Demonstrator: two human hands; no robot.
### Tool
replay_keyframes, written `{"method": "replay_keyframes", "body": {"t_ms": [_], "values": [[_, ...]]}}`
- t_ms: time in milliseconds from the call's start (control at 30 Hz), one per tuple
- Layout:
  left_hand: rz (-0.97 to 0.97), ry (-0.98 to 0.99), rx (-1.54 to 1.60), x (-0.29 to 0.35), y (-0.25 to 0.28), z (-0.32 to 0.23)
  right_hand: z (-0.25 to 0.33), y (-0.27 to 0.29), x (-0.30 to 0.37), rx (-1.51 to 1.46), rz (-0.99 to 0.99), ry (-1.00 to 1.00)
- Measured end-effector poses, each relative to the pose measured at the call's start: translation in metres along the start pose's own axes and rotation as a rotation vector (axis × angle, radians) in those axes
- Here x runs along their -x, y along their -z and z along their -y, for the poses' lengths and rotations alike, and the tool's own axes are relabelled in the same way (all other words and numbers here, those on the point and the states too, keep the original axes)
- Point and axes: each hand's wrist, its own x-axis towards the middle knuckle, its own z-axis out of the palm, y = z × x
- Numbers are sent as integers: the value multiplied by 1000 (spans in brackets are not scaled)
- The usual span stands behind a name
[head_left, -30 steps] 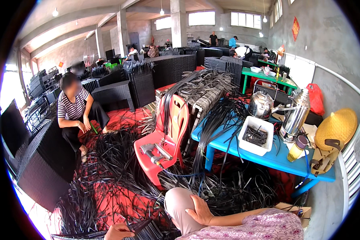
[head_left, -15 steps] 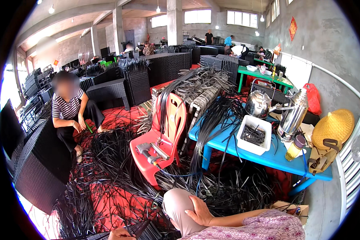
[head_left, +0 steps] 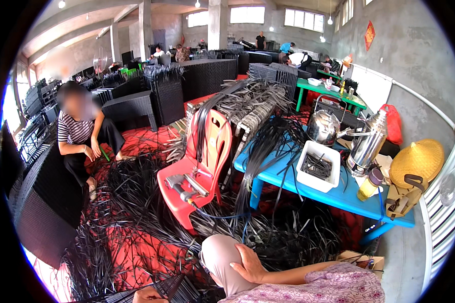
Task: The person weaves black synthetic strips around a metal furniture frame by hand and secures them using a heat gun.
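Observation:
My right hand (head_left: 247, 265) lies flat on my bent knee (head_left: 220, 255), fingers spread, holding nothing; its flowered sleeve (head_left: 328, 288) comes in from the lower right. Only the top of my left hand (head_left: 145, 296) shows at the bottom edge. It touches a fan of black flat strips (head_left: 174, 288), and its grip is cut off by the frame. Loose black strips (head_left: 136, 202) cover the red floor in front of me.
A red plastic chair (head_left: 197, 171) carries a metal tool with a blue hose. A blue table (head_left: 333, 194) holds a white tray, kettle, flask and jar. A seated person (head_left: 78, 134) works at left beside black woven furniture (head_left: 40, 212). More people stand at the back.
The view has shifted a little, so the chair and table sit slightly lower left. My right hand stays on the knee. My left hand remains at the bottom edge.

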Motion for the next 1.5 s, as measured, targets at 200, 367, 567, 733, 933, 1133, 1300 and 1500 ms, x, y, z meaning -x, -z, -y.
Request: {"method": "replay_keyframes", "body": {"t_ms": [200,367,567,733,933,1133,1300,1500], "values": [[-91,-87,-107,-4,-5,15,4,-1,8,-9,25,-49],[-4,79,-23,-4,12,44,0,-9,0,17,-10,11],[38,-41,-106,-12,16,38,6,-1,-2,27,-6,14],[43,-52,-77,-12,17,55,9,-7,2,25,-13,22],[-1,-186,-157,-3,11,38,6,-9,7,32,-13,13],[-14,-165,-119,-1,8,39,4,-9,9,32,-17,14],[-22,-193,-70,-1,7,36,4,-8,8,34,-15,13],[-14,-118,-113,3,6,21,7,-5,8,26,-9,3]]}}
